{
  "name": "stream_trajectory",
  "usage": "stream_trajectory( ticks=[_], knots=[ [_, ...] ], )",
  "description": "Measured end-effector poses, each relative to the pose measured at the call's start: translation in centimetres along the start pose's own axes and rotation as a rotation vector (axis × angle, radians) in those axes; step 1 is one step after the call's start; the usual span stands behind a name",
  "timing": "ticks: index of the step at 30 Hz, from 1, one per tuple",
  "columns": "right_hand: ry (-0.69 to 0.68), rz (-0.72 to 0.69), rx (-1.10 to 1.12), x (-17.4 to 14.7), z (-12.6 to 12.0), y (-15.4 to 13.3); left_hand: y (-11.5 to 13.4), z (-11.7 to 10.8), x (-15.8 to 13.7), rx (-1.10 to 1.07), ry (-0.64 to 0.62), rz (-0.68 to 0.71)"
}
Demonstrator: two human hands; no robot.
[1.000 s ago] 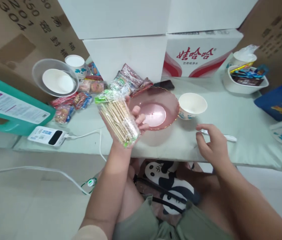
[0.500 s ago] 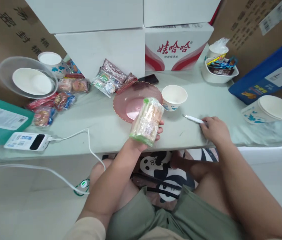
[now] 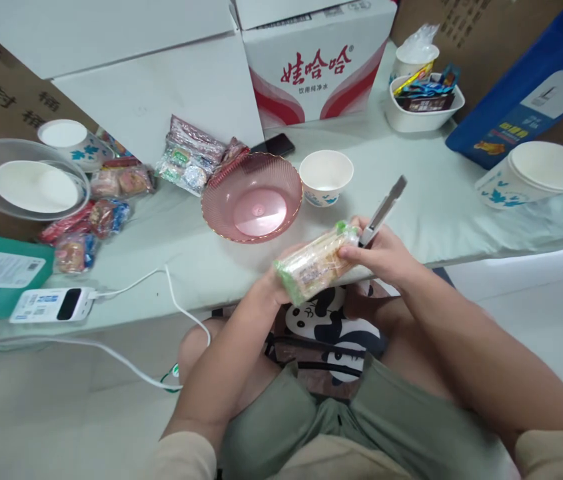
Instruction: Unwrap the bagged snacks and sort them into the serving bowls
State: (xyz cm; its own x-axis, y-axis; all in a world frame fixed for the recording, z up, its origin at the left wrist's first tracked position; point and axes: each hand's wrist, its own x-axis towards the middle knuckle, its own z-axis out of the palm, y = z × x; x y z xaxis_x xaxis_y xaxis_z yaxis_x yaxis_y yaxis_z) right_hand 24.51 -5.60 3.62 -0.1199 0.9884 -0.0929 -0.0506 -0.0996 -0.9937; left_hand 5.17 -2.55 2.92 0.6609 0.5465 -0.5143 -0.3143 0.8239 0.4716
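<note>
My left hand (image 3: 272, 285) is wrapped around a clear-plastic food packet (image 3: 314, 267) with green ends, tilted above the table's front edge. What is inside looks pale, but I cannot name it. In my right hand (image 3: 386, 257) is a utility knife (image 3: 384, 210), its long grey blade pointing up and away from the packet. The thumb of that hand also presses on the packet's upper right end. Just beyond both hands stand a pink ribbed plastic bowl (image 3: 218, 217) with a gold rim and a white paper cup (image 3: 325, 193).
Wrapped snacks (image 3: 194, 157) and a dark phone (image 3: 276, 145) lie behind the bowl. At left are a power bank (image 3: 51, 305) with a white cable and more packets. A blue bottle (image 3: 516, 100), paper cups (image 3: 531, 177) and a tub of sachets (image 3: 424, 119) stand right.
My right hand has lifted the utility knife off the table and come left to the packet. The packet has tipped over sideways. The camera view has shifted and turned slightly.
</note>
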Motion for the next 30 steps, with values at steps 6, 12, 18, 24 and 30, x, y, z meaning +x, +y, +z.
stream_trajectory(
  ticks=[6,12,18,24,30],
  knots=[
    [0.375,-0.040,0.173,-0.4,0.9,1.5,0.3,-0.6,-0.1,0.113,0.019,0.494],
    [0.282,-0.112,-0.396,-1.5,0.2,0.5,-1.3,-1.3,1.3,0.293,0.324,0.876],
    [0.208,-0.230,-0.535,-2.7,-0.3,-1.0,-1.3,-0.5,0.0,0.374,0.354,0.805],
    [0.040,-0.283,-0.637,-3.1,1.4,-1.9,-1.6,0.5,0.1,0.472,0.270,0.814],
    [0.043,-0.204,-0.695,-2.8,0.9,-2.0,-1.3,0.2,-0.1,0.662,0.332,0.972]
  ],
)
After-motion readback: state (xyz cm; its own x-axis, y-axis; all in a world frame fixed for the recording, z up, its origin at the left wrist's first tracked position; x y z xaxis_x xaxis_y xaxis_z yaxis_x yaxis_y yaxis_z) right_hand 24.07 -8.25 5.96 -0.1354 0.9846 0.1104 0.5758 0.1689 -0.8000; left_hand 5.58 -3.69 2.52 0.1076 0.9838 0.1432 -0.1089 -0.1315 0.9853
